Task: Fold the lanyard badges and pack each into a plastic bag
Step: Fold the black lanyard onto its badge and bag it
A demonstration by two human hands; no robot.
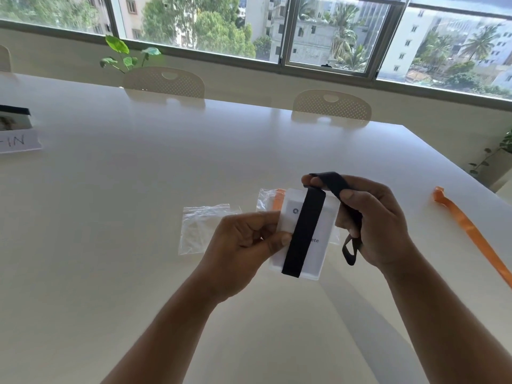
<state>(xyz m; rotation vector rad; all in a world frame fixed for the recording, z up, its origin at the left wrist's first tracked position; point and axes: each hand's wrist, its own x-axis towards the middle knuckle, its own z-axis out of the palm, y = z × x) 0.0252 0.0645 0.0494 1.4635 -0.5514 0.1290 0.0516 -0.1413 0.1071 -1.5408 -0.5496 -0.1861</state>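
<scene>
I hold a white badge card [318,231] in a clear holder above the table. A black lanyard strap [303,231] runs down across its face. My left hand [243,245] pinches the card's left edge with thumb and fingers. My right hand [371,217] grips the black strap where it loops over the card's top and down behind it; a small loop of strap hangs below the fingers. An empty clear plastic bag [199,228] lies flat on the table to the left. Behind the card lies a second plastic bag [270,199] with an orange lanyard inside.
An orange lanyard [468,228] lies stretched across the white table [138,189] at the right, near its edge. A paper label and a dark-edged object [15,126] sit at the far left. Two chairs [331,106] stand at the far side under the windows.
</scene>
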